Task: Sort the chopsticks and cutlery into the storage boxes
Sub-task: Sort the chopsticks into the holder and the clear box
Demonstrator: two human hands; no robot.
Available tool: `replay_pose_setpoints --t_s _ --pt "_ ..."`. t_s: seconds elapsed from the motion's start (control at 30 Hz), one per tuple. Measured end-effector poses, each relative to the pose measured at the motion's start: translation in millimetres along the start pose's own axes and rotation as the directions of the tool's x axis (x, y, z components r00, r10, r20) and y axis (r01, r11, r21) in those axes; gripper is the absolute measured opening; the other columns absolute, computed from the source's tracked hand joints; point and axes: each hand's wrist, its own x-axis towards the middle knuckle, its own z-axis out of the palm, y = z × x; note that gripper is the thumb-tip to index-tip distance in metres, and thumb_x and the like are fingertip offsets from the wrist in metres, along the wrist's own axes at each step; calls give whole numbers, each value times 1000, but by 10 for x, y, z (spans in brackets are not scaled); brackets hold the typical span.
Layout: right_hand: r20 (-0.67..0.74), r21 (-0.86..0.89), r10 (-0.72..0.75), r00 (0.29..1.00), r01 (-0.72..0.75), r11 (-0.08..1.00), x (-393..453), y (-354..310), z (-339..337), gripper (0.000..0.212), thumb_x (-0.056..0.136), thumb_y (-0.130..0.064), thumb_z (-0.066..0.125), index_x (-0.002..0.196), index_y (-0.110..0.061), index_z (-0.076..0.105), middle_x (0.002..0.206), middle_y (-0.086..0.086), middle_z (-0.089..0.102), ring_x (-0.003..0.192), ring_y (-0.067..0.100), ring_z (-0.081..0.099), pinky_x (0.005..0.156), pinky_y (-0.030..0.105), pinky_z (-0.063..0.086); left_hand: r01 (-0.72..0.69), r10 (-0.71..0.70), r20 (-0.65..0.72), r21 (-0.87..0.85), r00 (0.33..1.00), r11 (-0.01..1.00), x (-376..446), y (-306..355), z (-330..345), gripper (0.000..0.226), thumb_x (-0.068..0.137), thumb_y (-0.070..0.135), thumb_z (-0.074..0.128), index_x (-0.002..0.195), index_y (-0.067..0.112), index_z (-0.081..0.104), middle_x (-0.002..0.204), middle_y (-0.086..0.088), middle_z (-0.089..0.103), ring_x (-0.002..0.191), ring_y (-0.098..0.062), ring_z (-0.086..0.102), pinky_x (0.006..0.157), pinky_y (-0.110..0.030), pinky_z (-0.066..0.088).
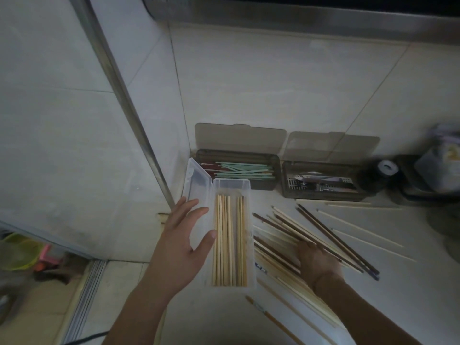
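Observation:
A clear plastic box (245, 185) lies in front of me with several pale wooden chopsticks (230, 240) inside. My left hand (185, 237) rests against the box's left wall and open lid, fingers spread, thumb on the rim. My right hand (317, 262) lies palm down on a loose pile of pale and dark chopsticks (281, 235) to the right of the box; its fingertips are hidden among them. Behind stand two smoky boxes: the left box (277, 170) holds green and dark red chopsticks, the right box (286, 180) holds metal cutlery (321, 183).
Tiled walls close in the corner at the back and left. A metal strip (129, 113) runs down the left wall. Stray pale chopsticks (368, 235) lie further right. A dark round container (375, 175) and a bag (440, 168) stand at the far right.

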Motion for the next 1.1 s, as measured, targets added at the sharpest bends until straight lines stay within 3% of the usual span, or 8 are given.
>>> replay_pose_setpoints --t_s 0.13,0.23,0.4,0.57,0.73,0.93,1.03,1.1 --pt "-65 225 -85 994 98 970 61 36 -282 45 89 -2 46 128 -24 36 109 0 59 82 20 63 62 27 42 -4 4 2 -7 1000 1000 -6 -26 -13 58 84 62 42 132 30 52 148 15 37 144 -1 16 114 -36 28" --pt "-390 441 -72 918 254 861 105 -129 -593 34 91 2 47 113 -24 53 97 3 59 64 11 50 57 20 36 -11 11 4 -9 1000 1000 -14 -45 -6 55 85 58 45 132 30 52 148 15 37 144 -1 15 114 -36 27" --pt "-416 761 -1 909 349 547 92 -843 -871 29 91 -13 55 101 -40 54 92 -16 57 79 2 61 72 21 55 -44 44 -3 -7 999 999 4 -69 7 47 91 56 49 132 31 52 147 15 38 144 0 14 111 -29 23" --pt "-386 234 -305 870 413 880 75 -1330 -545 26 87 -29 58 113 -33 59 105 -8 66 112 16 54 114 53 14 -52 52 4 7 999 999 12 -54 0 53 86 56 46 131 29 53 147 14 38 144 0 14 109 -22 20" --pt "-28 -143 -404 914 397 907 113 -1465 -329 36 88 -38 49 123 -31 52 115 -4 62 126 28 41 96 71 -25 -18 18 10 22 1000 1000 -13 -34 -7 58 84 60 41 133 30 51 149 14 36 144 0 13 111 -25 20" --pt "-4 -70 -466 885 465 883 107 -1370 -300 36 90 -46 44 123 -36 55 126 -8 60 139 25 29 102 69 -21 -3 3 14 21 1000 1000 -12 -6 -16 59 84 60 41 133 29 51 149 13 36 145 -2 13 113 -29 22" --pt "-362 208 -472 804 563 800 86 -1115 -336 22 87 -34 54 106 -33 65 111 -11 65 123 18 46 114 55 19 -8 8 15 20 1000 1000 -13 -4 -24 57 85 59 43 133 29 51 149 13 36 145 -2 14 113 -29 21" --pt "-591 302 -334 734 585 753 110 -854 -306 14 84 -20 60 94 -26 68 96 -9 67 99 14 57 96 40 46 -7 7 15 17 1000 1000 -13 -7 -30 58 84 60 42 133 29 52 149 13 36 145 -2 15 113 -29 22"
